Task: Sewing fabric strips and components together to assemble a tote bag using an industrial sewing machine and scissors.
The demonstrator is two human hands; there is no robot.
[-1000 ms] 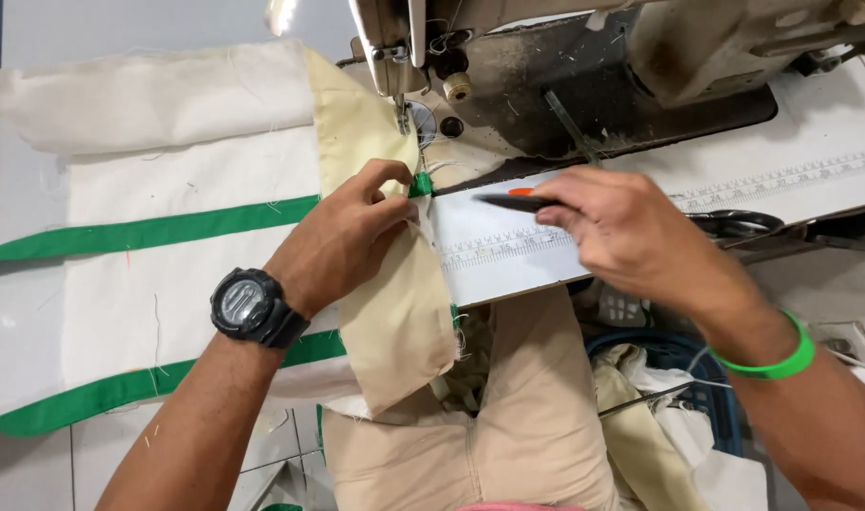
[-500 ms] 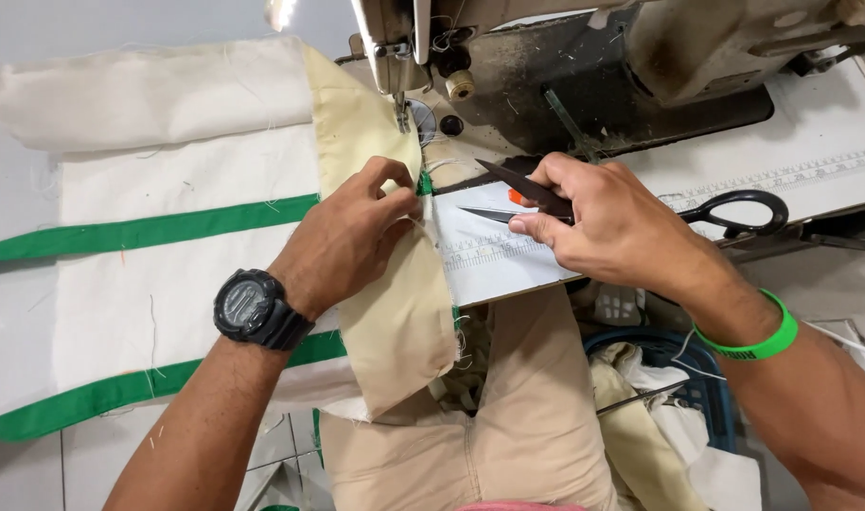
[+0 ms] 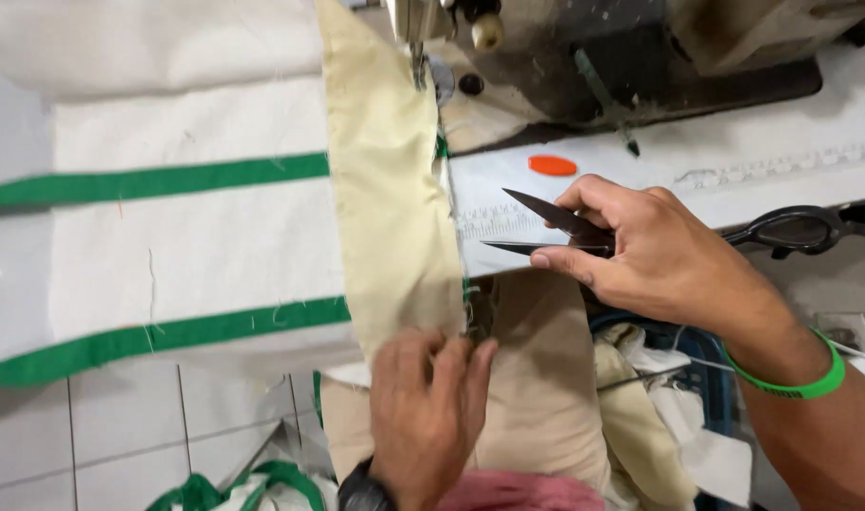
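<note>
Head view, looking down over a sewing station. Right hand (image 3: 660,251) is closed around a pair of small thread snips (image 3: 546,227); fingers wrap the handle end, and the two dark blades stick out to the left, parted in a narrow V, tips just short of the fabric edge. A green wristband (image 3: 797,378) sits on that wrist. Left hand (image 3: 423,407) is low in the frame, fingers curled and pinching the lower edge of a cream fabric strip (image 3: 385,189) where it hangs off the front of the table (image 3: 735,161); a dark watch shows at the wrist, mostly cut off by the frame edge. The cream strip runs upright from the needle area down to the left hand, lying over a white fabric panel (image 3: 186,255) crossed by two green bands (image 3: 158,180). The white panel spreads to the left, flat on the table surface. Sewing machine (image 3: 584,57) sits at the top, dark and worn, its presser foot resting on the top of the cream strip. A small orange oval piece (image 3: 552,165) lies on the white table just above the snips, not touching them. Larger black-handled scissors (image 3: 792,227) lie on the table behind the right hand, blades hidden. Below the table edge, tan cloth hangs between the hands, with loose cream scraps to the right.
</note>
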